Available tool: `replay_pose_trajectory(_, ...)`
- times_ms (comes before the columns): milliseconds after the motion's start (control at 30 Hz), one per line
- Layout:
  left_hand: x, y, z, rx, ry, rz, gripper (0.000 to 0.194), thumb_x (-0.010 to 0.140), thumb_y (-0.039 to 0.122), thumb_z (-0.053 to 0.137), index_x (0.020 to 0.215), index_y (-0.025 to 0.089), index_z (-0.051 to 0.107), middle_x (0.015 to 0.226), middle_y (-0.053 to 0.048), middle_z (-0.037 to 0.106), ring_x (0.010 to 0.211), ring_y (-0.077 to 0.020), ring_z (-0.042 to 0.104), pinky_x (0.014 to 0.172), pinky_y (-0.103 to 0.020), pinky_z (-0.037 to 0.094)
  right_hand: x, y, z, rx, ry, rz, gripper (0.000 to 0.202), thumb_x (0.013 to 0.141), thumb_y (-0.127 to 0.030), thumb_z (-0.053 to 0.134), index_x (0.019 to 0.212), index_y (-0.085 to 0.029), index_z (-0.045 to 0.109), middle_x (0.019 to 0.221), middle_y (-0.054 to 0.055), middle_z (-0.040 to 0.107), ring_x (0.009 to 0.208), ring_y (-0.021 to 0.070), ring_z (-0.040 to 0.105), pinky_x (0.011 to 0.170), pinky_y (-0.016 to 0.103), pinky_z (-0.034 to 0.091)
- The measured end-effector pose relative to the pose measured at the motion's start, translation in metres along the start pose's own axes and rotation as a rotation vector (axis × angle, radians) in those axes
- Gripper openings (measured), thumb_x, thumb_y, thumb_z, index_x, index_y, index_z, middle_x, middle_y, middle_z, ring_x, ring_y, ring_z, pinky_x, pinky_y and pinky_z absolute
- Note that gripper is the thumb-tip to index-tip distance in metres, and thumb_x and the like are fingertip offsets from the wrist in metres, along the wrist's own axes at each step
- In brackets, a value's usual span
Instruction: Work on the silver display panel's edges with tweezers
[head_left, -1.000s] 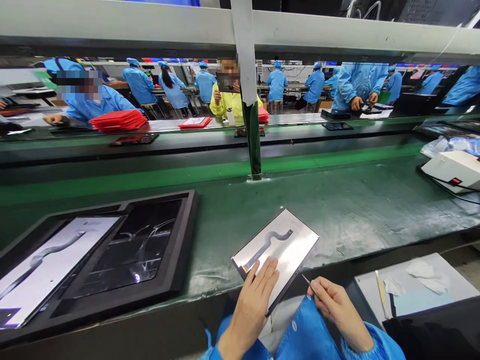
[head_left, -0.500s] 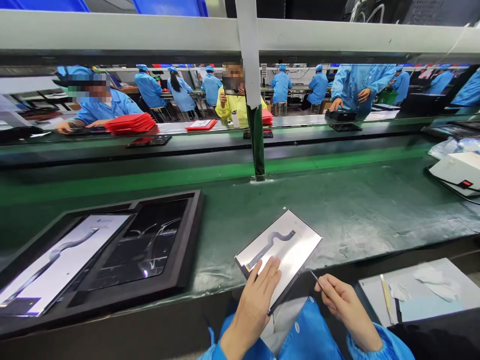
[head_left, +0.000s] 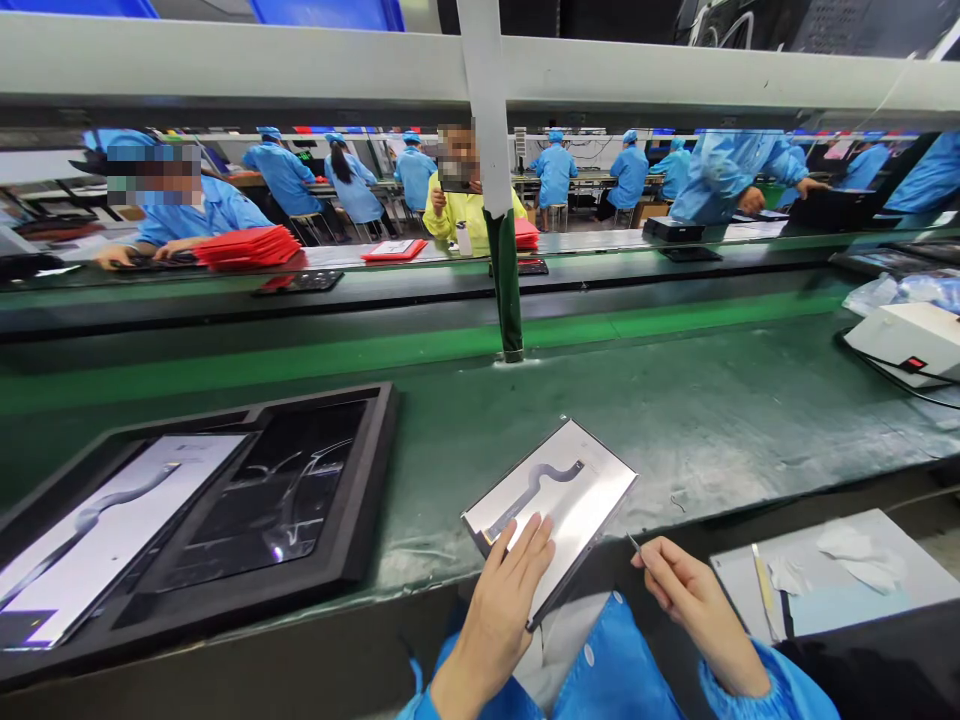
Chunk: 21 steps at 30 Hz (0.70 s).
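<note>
A flat display panel (head_left: 592,480) with a silvery back and a curved grey ribbon cable (head_left: 534,490) lies tilted over the front edge of the green bench. My left hand (head_left: 504,600) rests flat on its lower part, fingers spread. To the right of the panel, my right hand (head_left: 686,595) pinches a thin pointed metal tool (head_left: 635,545), its tip a little apart from the panel's edge. On the left, a black foam tray (head_left: 367,480) holds a similar silvery panel (head_left: 135,520) and a glossy black one (head_left: 277,490).
A metal post (head_left: 504,280) stands on the green bench (head_left: 720,400). At the right are a white box (head_left: 904,340) with a cable and a grey board (head_left: 847,540) with crumpled wipes. Red pouches (head_left: 247,248) and several people in blue are across the line.
The whole view has shifted slightly, moving the bench items left. The tool in my right hand is slightly farther from the panel. A person across the line has moved their hands to the right.
</note>
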<state>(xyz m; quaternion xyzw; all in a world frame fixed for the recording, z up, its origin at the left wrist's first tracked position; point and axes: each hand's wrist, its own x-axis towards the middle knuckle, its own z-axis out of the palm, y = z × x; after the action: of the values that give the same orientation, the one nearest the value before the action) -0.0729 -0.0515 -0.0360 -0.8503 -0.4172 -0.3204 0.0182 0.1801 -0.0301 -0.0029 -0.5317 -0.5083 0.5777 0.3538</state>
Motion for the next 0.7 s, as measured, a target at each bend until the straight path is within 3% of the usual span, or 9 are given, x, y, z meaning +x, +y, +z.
replay_pose_trajectory(100, 0.0, -0.006, -0.005, -0.018, -0.021, -0.002, 0.072, 0.078, -0.01, 0.034, 0.147, 0.012, 0.032, 0.146, -0.018, 0.05, 0.144, -0.0274, 0.033, 0.111, -0.061, 0.037, 0.0, 0.002, 0.005, -0.021, 0.019, -0.031, 0.056, 0.08, -0.075, 0.053, 0.079, -0.02, 0.062, 0.054, -0.008, 0.034, 0.048, 0.0111, 0.026, 0.044, 0.026, 0.02)
replay_pose_trajectory(167, 0.003, -0.008, -0.012, -0.027, -0.084, -0.02, 0.065, 0.087, -0.001, 0.046, 0.148, 0.013, 0.03, 0.149, -0.019, 0.046, 0.146, -0.0311, 0.029, 0.113, -0.064, 0.032, 0.0, 0.002, 0.007, -0.05, 0.029, -0.052, 0.053, 0.082, -0.073, 0.052, 0.078, -0.021, 0.06, 0.056, -0.007, 0.035, 0.05, 0.0115, 0.029, 0.046, 0.026, 0.024)
replay_pose_trajectory(200, 0.005, -0.008, -0.017, -0.038, -0.128, -0.025, 0.066, 0.089, 0.009, 0.056, 0.149, 0.014, 0.029, 0.152, -0.02, 0.042, 0.147, -0.0343, 0.025, 0.113, -0.066, 0.03, 0.0, 0.003, 0.008, -0.067, 0.029, -0.063, 0.051, 0.084, -0.071, 0.051, 0.077, -0.021, 0.059, 0.057, -0.007, 0.036, 0.05, 0.0117, 0.031, 0.047, 0.026, 0.026)
replay_pose_trajectory(267, 0.014, -0.006, -0.027, -0.083, -0.207, -0.029, 0.085, 0.083, 0.035, 0.074, 0.151, 0.014, 0.027, 0.155, -0.022, 0.034, 0.147, -0.0399, 0.018, 0.112, -0.069, 0.026, 0.0, 0.003, 0.009, -0.1, 0.023, -0.089, 0.047, 0.088, -0.067, 0.051, 0.078, -0.022, 0.058, 0.059, -0.006, 0.04, 0.053, 0.0122, 0.036, 0.05, 0.026, 0.03)
replay_pose_trajectory(333, 0.028, -0.001, -0.034, -0.152, -0.227, -0.044, 0.092, 0.077, 0.052, 0.076, 0.15, 0.017, 0.031, 0.155, -0.021, 0.034, 0.147, -0.04, 0.02, 0.112, -0.068, 0.026, 0.0, 0.003, 0.011, -0.124, 0.01, -0.115, 0.043, 0.09, -0.063, 0.051, 0.08, -0.022, 0.058, 0.063, -0.005, 0.045, 0.056, 0.0127, 0.04, 0.053, 0.025, 0.033)
replay_pose_trajectory(467, 0.064, 0.007, -0.028, -0.281, -0.183, -0.226, 0.029, 0.091, 0.036, 0.066, 0.118, 0.023, 0.062, 0.151, -0.013, 0.044, 0.145, -0.0355, 0.028, 0.109, -0.064, 0.037, -0.002, 0.0, 0.015, -0.152, 0.005, -0.156, 0.042, 0.09, -0.063, 0.051, 0.081, -0.021, 0.057, 0.067, -0.003, 0.052, 0.06, 0.0144, 0.047, 0.056, 0.026, 0.037)
replay_pose_trajectory(567, 0.084, 0.009, -0.012, -0.336, -0.235, -0.321, 0.019, 0.087, 0.031, 0.071, 0.104, 0.024, 0.068, 0.148, -0.012, 0.046, 0.143, -0.0395, 0.028, 0.103, -0.068, 0.042, -0.004, -0.001, 0.016, -0.189, 0.022, -0.18, 0.042, 0.09, -0.062, 0.05, 0.082, -0.022, 0.058, 0.067, -0.002, 0.054, 0.061, 0.0155, 0.049, 0.057, 0.026, 0.038)
replay_pose_trajectory(700, 0.1, 0.01, 0.003, -0.369, -0.255, -0.304, 0.014, 0.085, 0.024, 0.073, 0.099, 0.024, 0.07, 0.145, -0.013, 0.05, 0.143, -0.0368, 0.028, 0.105, -0.068, 0.038, -0.004, -0.001, 0.014, -0.225, 0.071, -0.2, 0.04, 0.091, -0.06, 0.049, 0.082, -0.022, 0.059, 0.067, -0.001, 0.056, 0.06, 0.016, 0.051, 0.057, 0.026, 0.04)
